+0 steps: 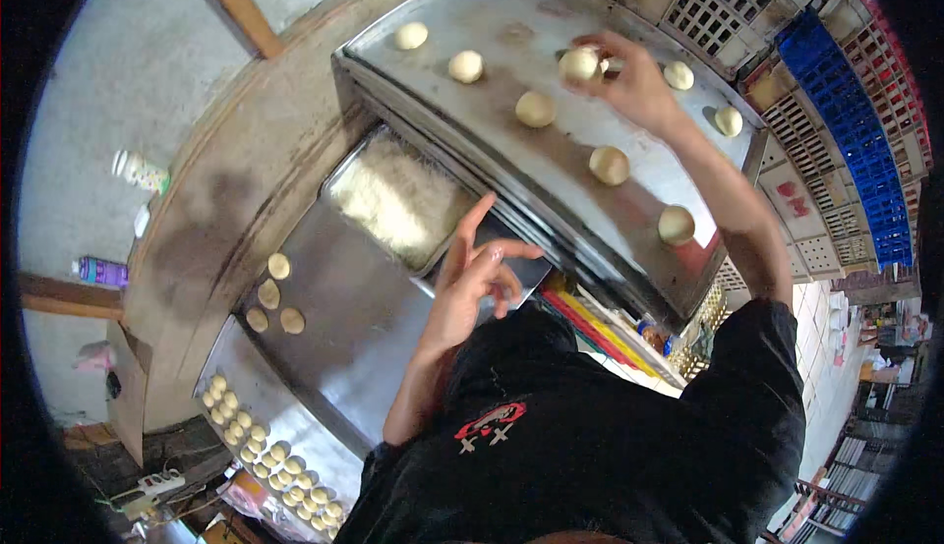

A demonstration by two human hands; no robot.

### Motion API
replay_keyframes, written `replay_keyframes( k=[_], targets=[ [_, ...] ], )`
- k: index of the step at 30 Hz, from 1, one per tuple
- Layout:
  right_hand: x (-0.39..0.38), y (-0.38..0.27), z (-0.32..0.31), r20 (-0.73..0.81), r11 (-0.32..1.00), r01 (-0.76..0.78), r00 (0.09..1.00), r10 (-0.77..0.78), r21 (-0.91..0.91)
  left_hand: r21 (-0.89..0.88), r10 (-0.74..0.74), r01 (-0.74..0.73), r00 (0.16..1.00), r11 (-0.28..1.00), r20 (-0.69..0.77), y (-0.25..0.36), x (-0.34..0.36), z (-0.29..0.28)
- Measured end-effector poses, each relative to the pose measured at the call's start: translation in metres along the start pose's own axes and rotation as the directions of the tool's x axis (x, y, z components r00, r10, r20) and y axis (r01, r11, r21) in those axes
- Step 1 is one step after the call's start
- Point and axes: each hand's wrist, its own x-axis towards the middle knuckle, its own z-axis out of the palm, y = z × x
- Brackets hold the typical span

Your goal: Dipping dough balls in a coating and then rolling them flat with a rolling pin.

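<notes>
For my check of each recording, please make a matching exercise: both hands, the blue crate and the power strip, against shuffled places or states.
1. Left hand
2. Blue crate
3. Right hand
4. Power strip

A. Fingers on a dough ball
B. Lower left of the picture
C. Empty, fingers spread
D. Near the picture's right rim

Pairs: 1-C, 2-D, 3-A, 4-B

The right arm (739,200) is stretched toward the far edge of the surface (492,13), the right hand (629,77) curled. The left hand (466,296) is held splayed.
</notes>
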Motion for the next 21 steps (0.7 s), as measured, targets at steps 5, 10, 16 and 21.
replay_keyframes(
  k=[5, 10, 16, 21],
  targets=[
    [0.092, 0.160, -0.059, -0.198, 0.957, -0.155, 0.974, 0.107, -0.247, -0.008, -0.062, 0.063, 0.955, 0.998, -0.291, -0.033, -0.003, -0.036],
    [0.117, 0.204, -0.042, -0.052, 0.799, -0.033, 0.999, 0.001, -0.601, -0.075, -0.080, 0.052, 0.892, 0.996, -0.444, -0.040, 0.001, -0.044],
    [0.137, 0.235, -0.059, 0.101, 0.595, 0.208, 0.973, -0.209, -0.776, -0.094, -0.084, 0.044, 0.873, 0.995, -0.481, -0.054, -0.011, -0.062],
    [0.126, 0.263, -0.060, -0.129, 0.816, -0.072, 0.992, -0.003, -0.573, -0.132, -0.085, 0.014, 0.830, 0.991, -0.551, -0.060, -0.033, -0.090]
  ],
)
